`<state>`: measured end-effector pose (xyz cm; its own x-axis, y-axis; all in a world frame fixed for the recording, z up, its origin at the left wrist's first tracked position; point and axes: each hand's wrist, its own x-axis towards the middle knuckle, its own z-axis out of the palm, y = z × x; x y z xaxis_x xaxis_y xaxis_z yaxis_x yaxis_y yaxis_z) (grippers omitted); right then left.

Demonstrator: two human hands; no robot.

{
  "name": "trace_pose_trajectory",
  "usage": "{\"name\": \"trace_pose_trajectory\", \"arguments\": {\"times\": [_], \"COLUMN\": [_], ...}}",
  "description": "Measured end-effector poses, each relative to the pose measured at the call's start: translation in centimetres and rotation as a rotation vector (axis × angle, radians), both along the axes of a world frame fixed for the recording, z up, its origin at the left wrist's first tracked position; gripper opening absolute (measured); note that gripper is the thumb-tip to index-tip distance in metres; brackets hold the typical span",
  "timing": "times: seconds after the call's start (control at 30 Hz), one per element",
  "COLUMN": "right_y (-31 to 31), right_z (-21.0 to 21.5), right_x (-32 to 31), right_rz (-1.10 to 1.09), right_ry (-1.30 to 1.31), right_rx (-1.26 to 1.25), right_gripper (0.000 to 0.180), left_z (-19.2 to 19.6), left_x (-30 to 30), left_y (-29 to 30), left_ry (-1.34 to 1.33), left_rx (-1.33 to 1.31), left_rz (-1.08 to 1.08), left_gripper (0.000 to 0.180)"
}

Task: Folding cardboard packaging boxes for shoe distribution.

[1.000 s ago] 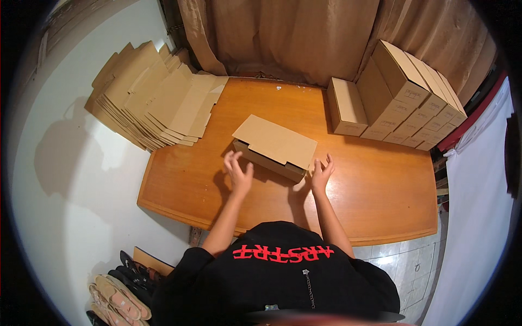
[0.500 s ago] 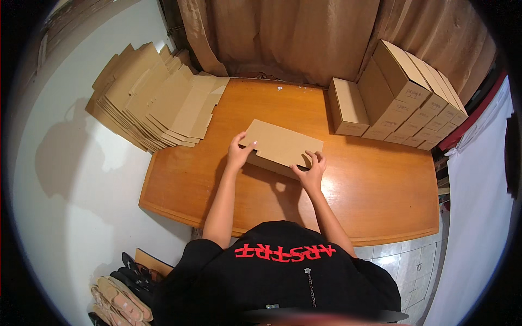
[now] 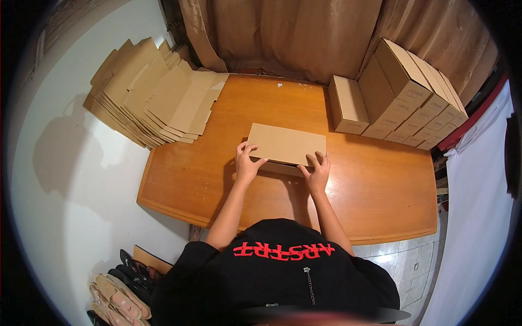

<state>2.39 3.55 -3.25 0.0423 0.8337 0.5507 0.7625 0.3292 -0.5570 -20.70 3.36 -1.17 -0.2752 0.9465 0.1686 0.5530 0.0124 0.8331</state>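
A brown cardboard box (image 3: pixel 286 142) rests on the wooden table in front of me, its lid almost level and a thin dark gap showing along the near edge. At its near left corner, my left hand (image 3: pixel 248 164) grips the box, with fingers on the lid and side and the thumb at the front edge. My right hand (image 3: pixel 317 173) holds the near right corner in much the same way, thumb against the front. Part of the front wall shows between the two hands.
Flattened cardboard sheets (image 3: pixel 163 103) lean in a pile at the table's far left, by the white wall. Several closed boxes (image 3: pixel 402 100) are stacked at the far right, with one box (image 3: pixel 350 106) beside them. A brown curtain (image 3: pixel 288 38) hangs behind the wooden table (image 3: pixel 190 176).
The box has turned so its near edge lies straighter across, and its lid has closed down further. My left hand has moved right and nearer to me; the right has shifted slightly.
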Motion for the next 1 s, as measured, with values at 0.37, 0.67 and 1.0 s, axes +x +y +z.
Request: {"name": "trace_pose_trajectory", "arguments": {"times": [0.37,0.67,1.0], "right_y": [-4.1,-2.9,0.3], "right_z": [-2.3,-3.6,-5.1], "right_x": [1.4,2.3,-0.1], "right_rz": [0.093,0.253,0.250], "right_ry": [-0.152,0.025,0.069], "right_rx": [0.014,-0.103,-0.122], "right_gripper": [0.052,0.112,0.126], "left_z": [-4.4,-6.7,-7.9], "left_x": [2.3,-0.7,7.6], "left_y": [0.1,6.0,2.0], "left_ry": [-0.033,-0.260,-0.570], "left_rx": [0.041,0.066,-0.186], "left_rz": [0.095,0.204,-0.127], "left_gripper": [0.051,0.074,0.085]}}
